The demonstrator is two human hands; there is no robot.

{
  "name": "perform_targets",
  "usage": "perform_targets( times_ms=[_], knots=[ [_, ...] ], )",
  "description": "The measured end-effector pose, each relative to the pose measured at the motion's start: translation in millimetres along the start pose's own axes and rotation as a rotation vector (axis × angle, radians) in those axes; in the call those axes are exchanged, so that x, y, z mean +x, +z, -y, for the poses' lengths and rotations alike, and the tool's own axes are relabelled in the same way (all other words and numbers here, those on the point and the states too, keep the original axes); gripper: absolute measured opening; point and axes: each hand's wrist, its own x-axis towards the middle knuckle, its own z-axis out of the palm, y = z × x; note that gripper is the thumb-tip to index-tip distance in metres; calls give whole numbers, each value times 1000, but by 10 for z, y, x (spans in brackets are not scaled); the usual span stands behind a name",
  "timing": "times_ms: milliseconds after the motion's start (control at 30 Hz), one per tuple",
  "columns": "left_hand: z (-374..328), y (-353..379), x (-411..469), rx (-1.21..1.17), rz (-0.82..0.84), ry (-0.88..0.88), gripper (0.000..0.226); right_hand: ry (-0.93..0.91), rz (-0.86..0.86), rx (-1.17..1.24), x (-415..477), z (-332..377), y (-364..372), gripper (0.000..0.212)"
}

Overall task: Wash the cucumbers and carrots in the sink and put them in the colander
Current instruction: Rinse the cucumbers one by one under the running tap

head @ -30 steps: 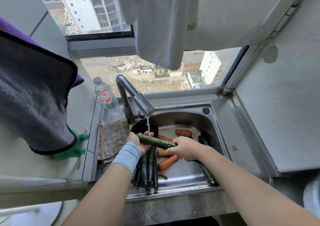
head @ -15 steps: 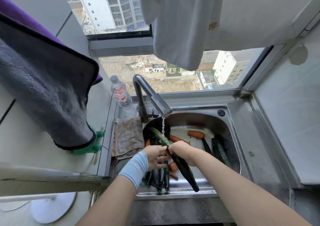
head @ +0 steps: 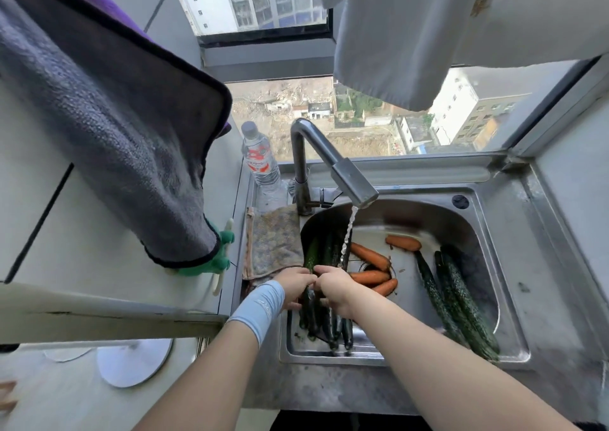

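Two hands meet in the left half of the sink (head: pixel 428 214), left hand (head: pixel 294 288) and right hand (head: pixel 333 288) curling fingers round one cucumber (head: pixel 311 256); carrots (head: pixel 369 256) lie mid-sink.

A dark green, bumpy cucumber (head: pixel 311 256) is gripped between the left fingers (head: pixel 306 279) and right fingers (head: pixel 322 270), with its upper end poking out beyond them. Below the fingers a bundle of cucumbers (head: pixel 329 326) lies lengthwise in what looks like a dark colander (head: pixel 318 224), at the left of the steel sink (head: pixel 514 265). Just right of the fingers, four wet orange carrots (head: pixel 369 256) lie on the sink floor, one of them apart and further back. Well to the right, three long cucumbers (head: pixel 461 305) lie side by side along the sink wall.
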Motion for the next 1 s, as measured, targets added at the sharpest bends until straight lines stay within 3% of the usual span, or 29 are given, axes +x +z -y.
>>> perform_targets(
  times_ms=[100,233,333,467,633,733,867,1000],
  knots=[
    [72,-64,74,334,-89,119,36,0,29,-141,9,7,-95,57],
    [48,-16,93,499,-191,206,40,-1,-10,-104,-18,89,-276,39],
    [-14,111,91,598,-114,309,40,-21,-54,-26,-65,104,-355,39],
    [-37,225,68,896,-31,248,33,13,54,-279,-122,22,-355,46],
    [-199,366,-22,774,-136,333,33,-43,-110,-117,-171,48,-589,35],
    [-308,691,-65,654,-54,352,28,-91,-228,-138,-238,34,-939,28],
    [-418,1266,-23,586,84,324,23,-148,-447,-666,-357,-163,-1611,32],
    [-412,1749,264,530,109,187,32,2,-459,-1211,-435,-474,-2107,37]
  ],
)
